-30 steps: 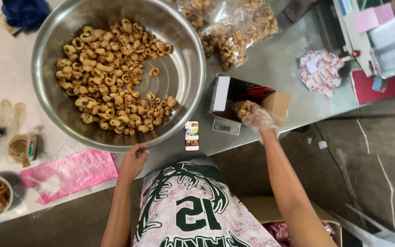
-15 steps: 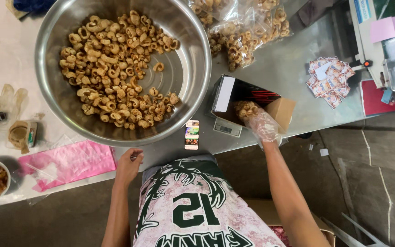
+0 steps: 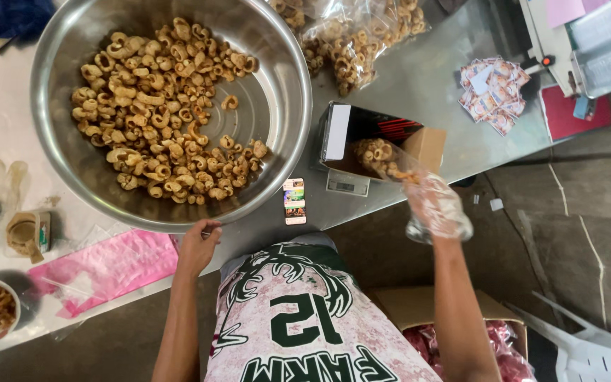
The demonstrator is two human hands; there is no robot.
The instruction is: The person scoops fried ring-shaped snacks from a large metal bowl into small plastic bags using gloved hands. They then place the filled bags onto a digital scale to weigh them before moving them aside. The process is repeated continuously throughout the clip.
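A: Where is the clear bag of snacks [image 3: 383,157], and what has changed?

B: It sits on the small scale [image 3: 348,182], at three o'clock from the steel bowl [image 3: 277,64]. My gloved right hand [image 3: 436,209], on it a second ago, has drawn back toward five o'clock, loosely curled, grasping nothing I can make out.

A: And the left?

B: My left hand [image 3: 196,247] still grips the bowl's rim at six o'clock. The portion looks left to weigh.

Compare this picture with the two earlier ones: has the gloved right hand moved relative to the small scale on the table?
Yes. The right hand has drawn back toward the person, off the scale and past the table edge.
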